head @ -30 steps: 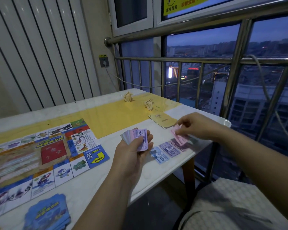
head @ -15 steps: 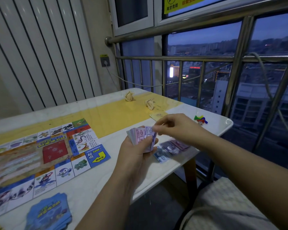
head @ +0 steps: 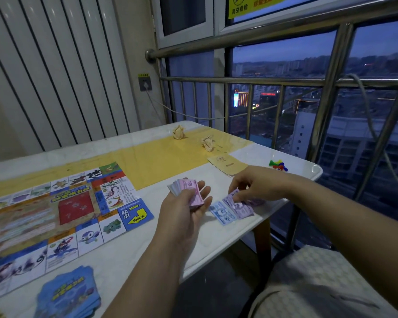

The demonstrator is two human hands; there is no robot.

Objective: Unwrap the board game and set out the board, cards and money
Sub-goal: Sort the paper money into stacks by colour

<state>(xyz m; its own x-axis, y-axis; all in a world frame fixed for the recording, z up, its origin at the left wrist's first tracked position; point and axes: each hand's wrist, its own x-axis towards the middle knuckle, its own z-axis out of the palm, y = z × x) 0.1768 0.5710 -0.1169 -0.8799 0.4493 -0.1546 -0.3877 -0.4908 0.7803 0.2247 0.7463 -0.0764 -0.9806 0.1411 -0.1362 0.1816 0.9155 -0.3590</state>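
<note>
1. At three o'clock from my left hand (head: 186,210), my right hand (head: 255,184) pinches a purple note (head: 233,195) between thumb and fingertips. It is low over the purple pile (head: 245,211), just beside the blue pile (head: 223,214).
2. Left hand curls round the fanned money stack (head: 189,191).
3. Board (head: 55,214) lies flat at nine o'clock; card deck (head: 67,292) at seven o'clock.
4. Both piles sit near the worktop (head: 147,249) edge, so I judge a careless drop could slide notes off.
5. Dim light makes pink and purple look alike, so I could missort. A slack left grip would spill the fan.
</note>
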